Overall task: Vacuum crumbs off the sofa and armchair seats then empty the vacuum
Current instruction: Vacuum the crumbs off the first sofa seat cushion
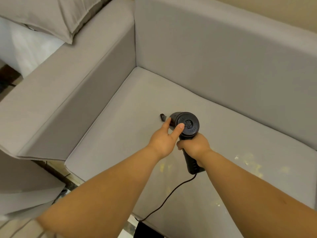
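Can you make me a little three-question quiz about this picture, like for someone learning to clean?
1. True or false: the right hand holds the black handheld vacuum by its handle.
2. Where do the pale yellow crumbs lie?
A. on the grey fabric sofa seat
B. on the armrest
C. on the grey pillow
3. Fill in: a thin black ____ trails from the handle.

Key: 1 true; 2 A; 3 cord.

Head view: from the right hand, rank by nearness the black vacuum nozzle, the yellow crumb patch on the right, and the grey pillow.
1. Black vacuum nozzle, just ahead-left of the right hand.
2. Yellow crumb patch, right on the seat.
3. Grey pillow, far upper left.
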